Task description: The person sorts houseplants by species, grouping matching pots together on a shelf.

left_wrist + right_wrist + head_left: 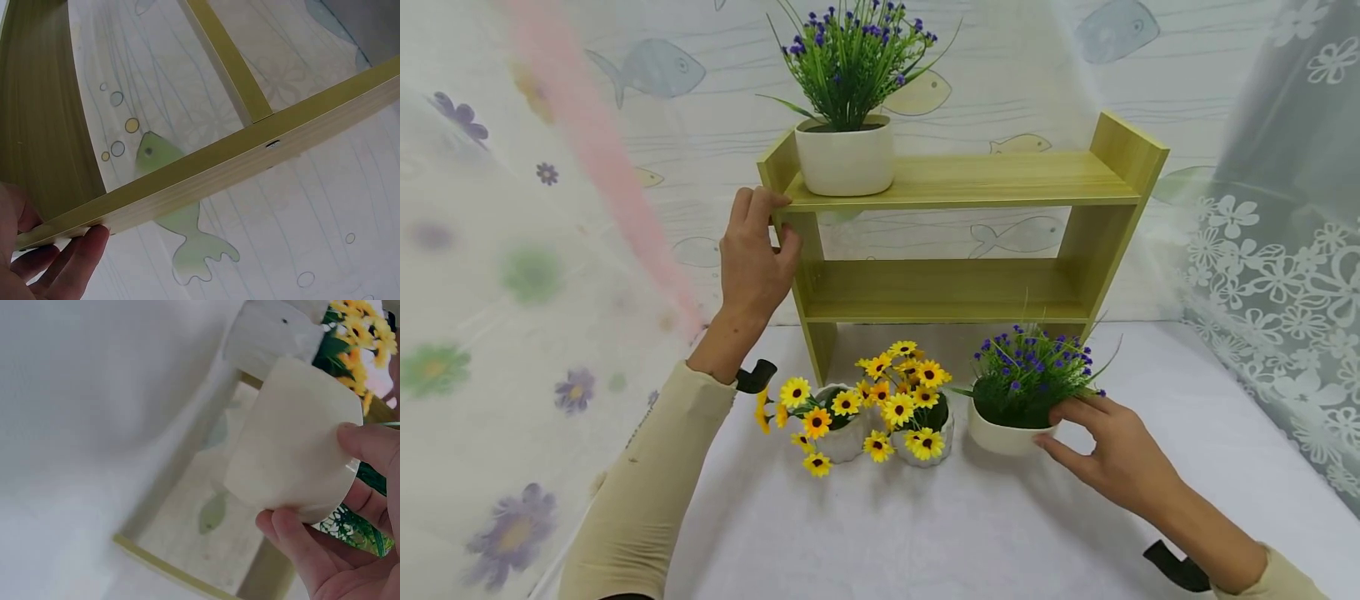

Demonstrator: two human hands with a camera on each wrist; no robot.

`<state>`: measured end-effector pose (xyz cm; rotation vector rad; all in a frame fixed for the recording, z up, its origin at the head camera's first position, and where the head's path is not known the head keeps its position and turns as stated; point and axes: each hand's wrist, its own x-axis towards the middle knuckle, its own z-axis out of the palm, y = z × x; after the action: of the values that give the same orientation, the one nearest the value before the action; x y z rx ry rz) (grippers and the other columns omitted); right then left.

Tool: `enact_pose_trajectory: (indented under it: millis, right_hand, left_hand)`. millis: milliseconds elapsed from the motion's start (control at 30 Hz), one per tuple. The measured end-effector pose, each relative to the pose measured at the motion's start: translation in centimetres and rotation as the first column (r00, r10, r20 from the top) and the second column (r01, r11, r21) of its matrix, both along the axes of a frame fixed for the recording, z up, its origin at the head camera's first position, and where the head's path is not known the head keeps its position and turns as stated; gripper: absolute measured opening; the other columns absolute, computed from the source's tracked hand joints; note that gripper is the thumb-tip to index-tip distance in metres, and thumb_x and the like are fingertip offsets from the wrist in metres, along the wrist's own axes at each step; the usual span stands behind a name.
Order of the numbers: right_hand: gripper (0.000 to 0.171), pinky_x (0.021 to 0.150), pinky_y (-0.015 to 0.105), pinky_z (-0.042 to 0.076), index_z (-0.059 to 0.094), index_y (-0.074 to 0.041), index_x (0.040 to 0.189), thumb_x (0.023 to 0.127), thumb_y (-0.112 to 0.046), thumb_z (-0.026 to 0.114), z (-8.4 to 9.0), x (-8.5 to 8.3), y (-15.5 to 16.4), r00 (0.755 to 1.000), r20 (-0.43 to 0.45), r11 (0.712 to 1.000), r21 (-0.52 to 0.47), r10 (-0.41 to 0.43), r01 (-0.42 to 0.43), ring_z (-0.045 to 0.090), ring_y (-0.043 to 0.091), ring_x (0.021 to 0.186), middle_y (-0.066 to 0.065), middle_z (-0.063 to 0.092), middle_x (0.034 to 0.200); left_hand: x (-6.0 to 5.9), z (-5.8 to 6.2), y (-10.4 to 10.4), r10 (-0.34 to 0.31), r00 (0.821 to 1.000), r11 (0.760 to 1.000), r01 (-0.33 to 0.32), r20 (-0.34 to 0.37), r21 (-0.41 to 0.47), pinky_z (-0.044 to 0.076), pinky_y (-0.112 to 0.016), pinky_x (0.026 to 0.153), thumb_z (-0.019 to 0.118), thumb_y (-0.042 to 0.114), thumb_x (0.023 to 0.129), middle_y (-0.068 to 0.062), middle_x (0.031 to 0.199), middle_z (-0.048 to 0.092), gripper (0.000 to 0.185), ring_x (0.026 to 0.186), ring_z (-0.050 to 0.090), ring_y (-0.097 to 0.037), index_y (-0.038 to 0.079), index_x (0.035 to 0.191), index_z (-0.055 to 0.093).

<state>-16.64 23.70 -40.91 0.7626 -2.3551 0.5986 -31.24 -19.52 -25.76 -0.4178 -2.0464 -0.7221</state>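
A two-tier wooden shelf (1000, 177) stands at the back of the white table. My left hand (756, 258) grips its left side panel near the top board; in the left wrist view, thumb and fingers lie on opposite sides of the panel (187, 172). At the front right, my right hand (1120, 454) holds a white flowerpot (1003, 437) of purple flowers by its right side. The right wrist view shows thumb and fingers around this flowerpot (297, 440). Whether its base touches the table, I cannot tell. Another white flowerpot (845, 162) with purple flowers sits on the top board's left end.
Two pale pots with yellow daisies, the left pot (844, 437) and the right pot (943, 437), stand side by side before the shelf, left of the held flowerpot. A fish-patterned curtain (1030, 75) hangs behind. Lace fabric (1285, 267) borders the right side.
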Motion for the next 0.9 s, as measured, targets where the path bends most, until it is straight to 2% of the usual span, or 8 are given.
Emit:
enact_pose_trajectory:
  millis: [233, 533, 733, 900]
  right_hand:
    - [0.035, 0.073, 0.018, 0.049, 0.074, -0.025, 0.091, 0.068, -0.013, 0.097, 3.9, 0.2, 0.9, 0.999, -0.031, 1.000, 0.000, 0.009, -0.009, 0.065, 0.010, 0.085, -0.014, 0.069, 0.091]
    - [0.037, 0.071, 0.017, 0.050, 0.075, -0.025, 0.090, 0.065, -0.013, 0.098, 8.9, 0.2, 1.9, 0.995, -0.095, 0.999, 0.043, -0.002, 0.006, 0.066, 0.011, 0.085, -0.015, 0.071, 0.091]
    - [0.036, 0.076, 0.008, 0.049, 0.075, -0.023, 0.091, 0.067, -0.014, 0.099, 12.2, 0.1, 2.3, 0.998, -0.056, 0.997, 0.067, -0.021, 0.024, 0.068, 0.015, 0.087, -0.014, 0.071, 0.093]
    - [0.032, 0.084, 0.000, 0.044, 0.075, -0.023, 0.093, 0.072, -0.017, 0.098, 15.1, -0.1, 2.3, 0.998, 0.024, 0.997, 0.058, -0.054, 0.053, 0.072, 0.022, 0.091, -0.010, 0.071, 0.094]
  left_hand:
    - [-0.1, 0.2, 0.0, 0.001, 1.000, 1.000, -0.001, -0.005, 0.002, 0.058, -0.038, 0.069, 0.056, 0.008, 0.101, -0.017, 0.117, 0.055, 0.023, 0.102, 0.069, -0.030, 0.006, 0.123, 0.061]
    - [0.1, 0.2, 0.1, -0.005, 1.000, 1.000, 0.005, -0.005, 0.004, 0.060, -0.040, 0.070, 0.057, 0.006, 0.101, -0.017, 0.116, 0.055, 0.022, 0.103, 0.069, -0.031, 0.006, 0.122, 0.060]
    - [0.0, 0.0, 0.1, -0.007, 1.000, 1.000, 0.007, -0.022, 0.001, 0.060, -0.041, 0.068, 0.056, 0.006, 0.100, -0.018, 0.115, 0.056, 0.022, 0.099, 0.068, -0.031, 0.005, 0.122, 0.061]
    - [0.0, 0.0, 0.1, -0.009, 1.000, 1.000, 0.009, -0.025, 0.000, 0.062, -0.043, 0.069, 0.057, 0.005, 0.100, -0.018, 0.114, 0.056, 0.022, 0.100, 0.069, -0.032, 0.004, 0.121, 0.061]
